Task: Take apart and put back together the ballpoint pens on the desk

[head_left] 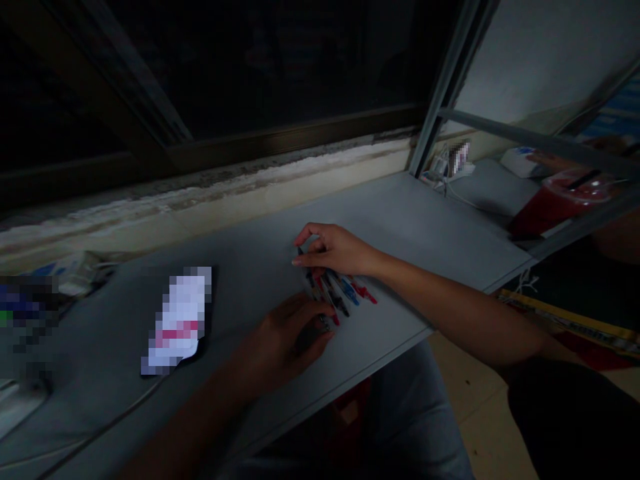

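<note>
Several pens (345,293) in black, red and blue lie bunched together on the grey table (410,227). My right hand (333,250) reaches in from the right, its fingers curled and pinching the upper end of a dark pen at the top of the bunch. My left hand (290,337) rests on the table just below the pens, with its fingertips closed over their lower ends. The light is dim and the pens are partly hidden under both hands.
A phone (180,320) with a cable lies on the table at left. A dark window and its sill (225,187) run behind. A metal shelf (505,193) at right holds a red cup (560,200) and small items. The table's front edge is close to my legs.
</note>
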`<state>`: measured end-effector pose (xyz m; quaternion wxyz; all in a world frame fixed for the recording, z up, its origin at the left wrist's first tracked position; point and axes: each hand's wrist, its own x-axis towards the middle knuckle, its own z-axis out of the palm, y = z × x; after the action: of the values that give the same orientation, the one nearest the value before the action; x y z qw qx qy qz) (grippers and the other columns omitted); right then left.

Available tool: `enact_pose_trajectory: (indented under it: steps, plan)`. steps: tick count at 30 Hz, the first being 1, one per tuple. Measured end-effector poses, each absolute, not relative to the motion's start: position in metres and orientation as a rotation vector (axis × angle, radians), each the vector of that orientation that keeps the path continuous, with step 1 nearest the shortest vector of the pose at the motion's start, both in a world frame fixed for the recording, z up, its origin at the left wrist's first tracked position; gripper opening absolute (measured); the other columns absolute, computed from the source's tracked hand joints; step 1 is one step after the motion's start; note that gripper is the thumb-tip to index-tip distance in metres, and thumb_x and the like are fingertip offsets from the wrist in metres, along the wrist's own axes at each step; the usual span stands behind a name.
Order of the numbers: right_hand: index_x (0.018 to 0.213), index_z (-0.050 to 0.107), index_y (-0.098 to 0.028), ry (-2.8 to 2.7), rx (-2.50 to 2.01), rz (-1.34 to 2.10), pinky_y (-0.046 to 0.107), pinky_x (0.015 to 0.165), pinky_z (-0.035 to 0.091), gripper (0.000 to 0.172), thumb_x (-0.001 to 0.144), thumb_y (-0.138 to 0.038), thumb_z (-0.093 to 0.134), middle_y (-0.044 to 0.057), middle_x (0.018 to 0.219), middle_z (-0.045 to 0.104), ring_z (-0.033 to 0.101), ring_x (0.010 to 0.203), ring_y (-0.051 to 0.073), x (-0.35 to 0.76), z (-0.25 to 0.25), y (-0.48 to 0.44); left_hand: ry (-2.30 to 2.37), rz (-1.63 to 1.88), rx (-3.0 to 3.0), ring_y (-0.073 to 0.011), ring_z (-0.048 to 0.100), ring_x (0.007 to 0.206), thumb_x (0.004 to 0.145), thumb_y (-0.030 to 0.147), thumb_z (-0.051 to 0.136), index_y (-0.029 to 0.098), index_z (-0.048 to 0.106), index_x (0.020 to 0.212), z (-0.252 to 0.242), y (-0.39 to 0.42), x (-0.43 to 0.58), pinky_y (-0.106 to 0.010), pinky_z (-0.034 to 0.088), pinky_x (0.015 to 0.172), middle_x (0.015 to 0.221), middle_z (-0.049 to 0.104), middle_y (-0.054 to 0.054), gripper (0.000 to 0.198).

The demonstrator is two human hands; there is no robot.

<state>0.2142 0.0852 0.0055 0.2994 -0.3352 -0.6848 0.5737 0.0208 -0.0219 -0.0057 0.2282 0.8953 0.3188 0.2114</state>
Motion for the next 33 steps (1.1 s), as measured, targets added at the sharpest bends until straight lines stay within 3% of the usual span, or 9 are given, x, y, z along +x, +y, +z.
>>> enact_pose_trajectory:
  steps: [7, 13, 19, 23, 29, 33]
  plan:
    - [0.099, 0.052, -0.021, -1.705, -0.820, 1.609, 0.021, 0.051, 0.044, 0.027, 0.087, -0.022, 0.077, -0.008, 0.056, 0.062, 0.057, 0.048, 0.010, 0.213, 0.008, 0.085, 0.938, 0.565, 2.482, -0.0207, 0.069, 0.109, 0.100, 0.026, 0.061, 0.027, 0.051, 0.139, -0.004, -0.022, 0.019, -0.034, 0.057, 0.092, 0.127, 0.066, -0.007, 0.040]
    - [0.100, 0.053, -0.020, -1.738, -0.832, 1.580, 0.020, 0.049, 0.043, 0.029, 0.086, -0.025, 0.078, -0.009, 0.056, 0.059, 0.056, 0.048, 0.009, 0.212, 0.004, 0.085, 0.906, 0.589, 2.455, -0.0178, 0.070, 0.101, 0.098, 0.024, 0.064, 0.026, 0.057, 0.124, -0.001, -0.019, 0.019, -0.031, 0.056, 0.090, 0.115, 0.068, -0.003, 0.027]
    - [0.116, 0.053, -0.020, -1.736, -0.721, 1.529, 0.019, 0.050, 0.042, 0.039, 0.087, -0.026, 0.077, -0.008, 0.064, 0.064, 0.055, 0.050, 0.008, 0.215, 0.007, 0.086, 0.929, 0.617, 2.477, -0.0140, 0.068, 0.080, 0.103, 0.025, 0.059, 0.024, 0.060, 0.113, -0.002, -0.017, 0.018, -0.026, 0.055, 0.075, 0.101, 0.068, -0.002, 0.011]
    - [0.111, 0.053, -0.020, -1.691, -0.673, 1.564, 0.020, 0.051, 0.044, 0.036, 0.086, -0.027, 0.078, -0.006, 0.067, 0.067, 0.057, 0.051, 0.009, 0.214, 0.007, 0.085, 0.899, 0.640, 2.578, -0.0163, 0.070, 0.085, 0.106, 0.029, 0.055, 0.022, 0.060, 0.114, -0.001, -0.020, 0.018, -0.026, 0.056, 0.075, 0.101, 0.069, -0.003, 0.011]
    - [0.105, 0.053, -0.020, -1.617, -0.740, 1.568, 0.020, 0.049, 0.045, 0.035, 0.085, -0.029, 0.080, -0.006, 0.066, 0.066, 0.058, 0.052, 0.009, 0.210, 0.003, 0.085, 0.924, 0.719, 2.631, -0.0147, 0.068, 0.078, 0.109, 0.020, 0.040, 0.021, 0.061, 0.110, 0.007, -0.020, 0.015, -0.024, 0.054, 0.071, 0.092, 0.067, -0.003, 0.020]
    - [0.107, 0.054, -0.021, -1.623, -0.762, 1.531, 0.020, 0.051, 0.046, 0.036, 0.085, -0.030, 0.081, -0.006, 0.065, 0.065, 0.058, 0.052, 0.009, 0.212, 0.007, 0.085, 0.907, 0.690, 2.577, -0.0153, 0.069, 0.081, 0.105, 0.029, 0.053, 0.022, 0.058, 0.118, 0.010, -0.021, 0.017, -0.025, 0.056, 0.073, 0.098, 0.067, -0.003, 0.015]
